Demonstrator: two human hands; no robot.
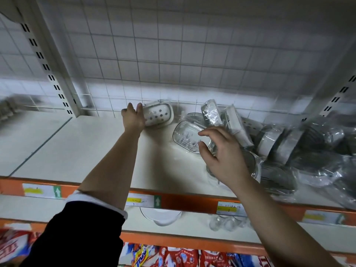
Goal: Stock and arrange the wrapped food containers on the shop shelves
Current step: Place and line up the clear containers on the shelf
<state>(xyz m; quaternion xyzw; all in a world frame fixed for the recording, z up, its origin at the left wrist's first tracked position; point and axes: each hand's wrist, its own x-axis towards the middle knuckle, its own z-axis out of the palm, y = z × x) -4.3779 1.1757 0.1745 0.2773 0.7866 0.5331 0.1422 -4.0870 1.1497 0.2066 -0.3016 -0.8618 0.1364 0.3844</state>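
Observation:
A white wrapped container [158,115] with dots on its face stands on edge at the back of the upper shelf [67,147], against the wire grid. My left hand [133,118] grips its left end. A clear ribbed container [186,137] lies tilted in front of it to the right. My right hand [221,151] curls around the clear container's right end. More wrapped containers [237,124] lean in a jumbled pile to the right.
The pile of plastic-wrapped grey and white containers [312,151] fills the shelf's right side. An orange price rail [173,201] edges the shelf. The shelf below holds a clear lid [160,216] and glassware [225,222]. Red snack packets [183,257] hang lower down.

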